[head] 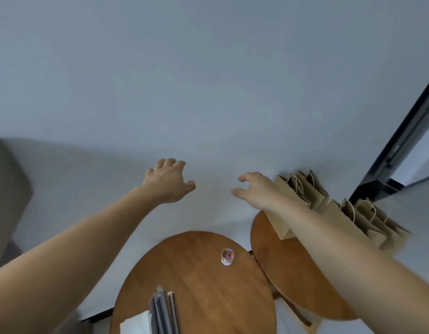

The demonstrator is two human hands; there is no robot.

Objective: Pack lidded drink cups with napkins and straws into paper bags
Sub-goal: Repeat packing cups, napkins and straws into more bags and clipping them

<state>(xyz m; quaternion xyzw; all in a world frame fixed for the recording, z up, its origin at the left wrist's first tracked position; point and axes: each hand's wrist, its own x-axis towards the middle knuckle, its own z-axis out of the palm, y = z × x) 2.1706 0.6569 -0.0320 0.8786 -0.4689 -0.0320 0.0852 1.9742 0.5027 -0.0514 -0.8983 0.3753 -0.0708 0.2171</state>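
While left hand (169, 182) and right hand (254, 191) hover empty, fingers (170, 162) loosely curled, packing looks unstarted. Paper bags (305, 191) stand on right-side worktop (293, 273), just behind right hand. Next, likely: grip one bag.

A plain indoor room, home or office unclear: round wooden bench (196, 297) and second bench (293, 273) below the right hand (254, 189), bare grey wall (208, 80) beyond, dark door frame (406, 131) to its right.
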